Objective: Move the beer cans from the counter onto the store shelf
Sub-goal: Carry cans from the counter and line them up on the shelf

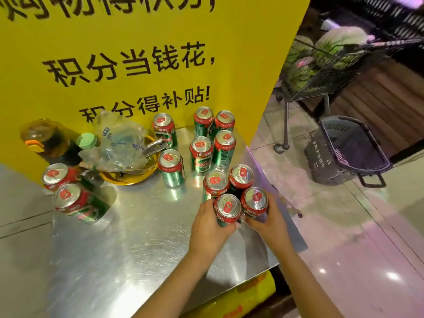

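Note:
Several green-and-red beer cans stand on a shiny steel counter (128, 237). My left hand (207, 228) grips one can (227, 208) near the counter's right edge. My right hand (270, 222) grips the can beside it (255, 200). Two more cans (216, 183) (241, 175) stand touching just behind these. A group of several cans (202, 152) stands farther back against the yellow sign, one (171, 167) sits alone near the bowl, and two (68, 198) are at the left. No store shelf is in view.
A yellow bowl (128, 180) with crumpled plastic, an oil bottle (46, 138) and a green-capped bottle (86, 142) sit at the back left. A big yellow sign (137, 53) walls the rear. On the floor to the right are a grey shopping basket (348, 154) and a trolley of watermelons (325, 56).

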